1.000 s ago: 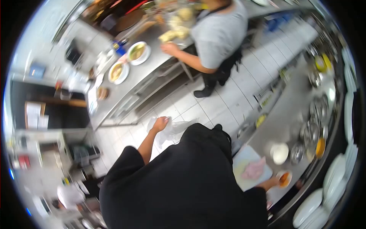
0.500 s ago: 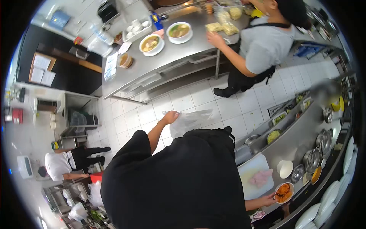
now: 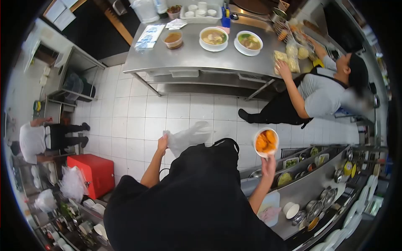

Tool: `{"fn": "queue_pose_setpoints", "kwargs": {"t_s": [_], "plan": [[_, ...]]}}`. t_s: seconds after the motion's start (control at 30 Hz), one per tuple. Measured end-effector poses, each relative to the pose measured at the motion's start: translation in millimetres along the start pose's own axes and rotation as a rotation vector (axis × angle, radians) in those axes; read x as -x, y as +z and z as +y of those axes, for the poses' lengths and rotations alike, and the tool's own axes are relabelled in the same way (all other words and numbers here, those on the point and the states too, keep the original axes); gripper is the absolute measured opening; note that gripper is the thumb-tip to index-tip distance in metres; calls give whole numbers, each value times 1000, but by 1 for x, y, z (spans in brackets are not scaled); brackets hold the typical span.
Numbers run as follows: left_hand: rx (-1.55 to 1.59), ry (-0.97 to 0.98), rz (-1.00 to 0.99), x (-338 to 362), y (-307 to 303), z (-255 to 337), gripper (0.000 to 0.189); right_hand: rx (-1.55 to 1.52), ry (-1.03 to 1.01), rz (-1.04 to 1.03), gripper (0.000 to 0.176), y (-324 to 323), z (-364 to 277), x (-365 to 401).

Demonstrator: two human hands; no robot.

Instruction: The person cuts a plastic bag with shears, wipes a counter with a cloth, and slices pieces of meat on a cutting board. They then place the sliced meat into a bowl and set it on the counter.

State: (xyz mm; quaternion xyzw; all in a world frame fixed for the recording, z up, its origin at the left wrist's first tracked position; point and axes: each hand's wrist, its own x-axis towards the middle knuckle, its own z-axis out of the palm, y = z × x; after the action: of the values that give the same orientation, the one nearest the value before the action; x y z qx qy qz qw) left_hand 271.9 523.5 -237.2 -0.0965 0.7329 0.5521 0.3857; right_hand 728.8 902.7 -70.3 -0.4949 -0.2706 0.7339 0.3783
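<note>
Pinched in my left hand [image 3: 163,143] is a clear plastic bag [image 3: 187,137], hanging loose over the floor in front of my body. My right hand [image 3: 268,165] is wrapped round the base of a white tub [image 3: 256,146], raised above the floor. Orange pieces of food [image 3: 266,141] fill the tub; their exact kind I cannot make out. Behind my right forearm lies a cutting board [image 3: 273,201] with a pale pink piece of raw meat [image 3: 270,214] on it. An upright white cup [image 3: 291,210] stands beside that board.
Ahead, a steel table [image 3: 184,58] bears two soup bowls [image 3: 213,38], a tub of brown liquid [image 3: 173,39] and cups in a tray. A co-worker [image 3: 322,94] touches bagged noodles at its right end. Another person [image 3: 39,140] stands left, near a red box [image 3: 91,175]. Ingredient counter [image 3: 289,190] at right.
My right hand has lifted the tub of orange food off the right counter and brought it forward. The bag has stayed in my left hand, and my view has turned rightward.
</note>
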Motion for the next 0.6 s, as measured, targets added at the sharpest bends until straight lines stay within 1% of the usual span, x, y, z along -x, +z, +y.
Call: {"fn": "queue_pose_setpoints", "kwargs": {"t_s": [0.1, 0.17, 0.23, 0.3, 0.37, 0.47, 0.5, 0.57, 0.6], "plan": [[116, -24, 89, 24, -24, 0, 50, 53, 113, -210, 41, 124, 17, -51], [204, -12, 173, 44, -35, 1, 51, 86, 185, -267, 40, 193, 32, -83], [288, -23, 216, 57, -45, -10, 51, 76, 265, -327, 39, 258, 49, -116], [350, -39, 264, 67, -56, -25, 52, 79, 316, -404, 43, 322, 65, -141], [391, -65, 319, 74, -66, -50, 52, 98, 328, -396, 40, 380, 85, -165], [529, -88, 433, 96, -67, -62, 54, 75, 360, -427, 38, 451, 113, -217], [530, -110, 477, 103, -65, -57, 54, 57, 375, -444, 37, 469, 121, -232], [546, -148, 581, 118, -57, -46, 53, 15, 381, -326, 36, 507, 132, -250], [515, -172, 596, 117, -54, -42, 53, 1, 364, -373, 34, 518, 145, -270]]}}
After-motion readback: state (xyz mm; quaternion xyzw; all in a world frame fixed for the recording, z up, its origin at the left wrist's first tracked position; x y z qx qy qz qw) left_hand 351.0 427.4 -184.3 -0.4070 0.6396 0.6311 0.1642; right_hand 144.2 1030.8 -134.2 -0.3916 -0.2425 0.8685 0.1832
